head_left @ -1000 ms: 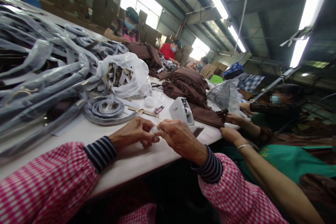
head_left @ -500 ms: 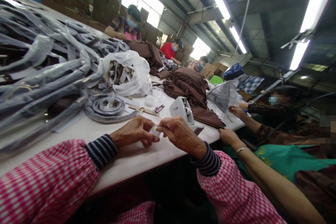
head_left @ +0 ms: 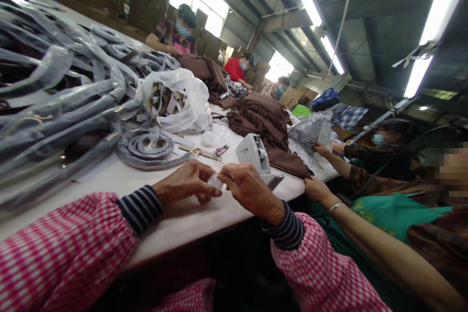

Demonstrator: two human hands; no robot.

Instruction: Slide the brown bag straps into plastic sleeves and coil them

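Observation:
My left hand (head_left: pixel 188 181) and my right hand (head_left: pixel 250 189) meet just above the white table's near edge. Between their fingertips is a small clear strip (head_left: pixel 215 182), possibly tape. The left thumb and fingers pinch one side of it; the right fingertips grip the other. Right behind my right hand stands a white dispenser-like device (head_left: pixel 248 150). A coiled strap in clear plastic (head_left: pixel 146 150) lies beyond my left hand. Close to it are a flat beige strip with a gold ring (head_left: pixel 206 154) and a small pair of snips (head_left: pixel 221 150).
Plastic-wrapped straps (head_left: pixel 54 102) are heaped along the left. A clear bag of scraps (head_left: pixel 175 102) sits mid-table, with brown gathered bags (head_left: pixel 261 119) behind. At right, a co-worker's hand (head_left: pixel 318 190) rests at the table edge, their other hand touching grey wrap (head_left: pixel 309 134).
My hands have barely moved, still holding the clear strip. The co-worker at right has shifted their far hand left onto the grey wrap.

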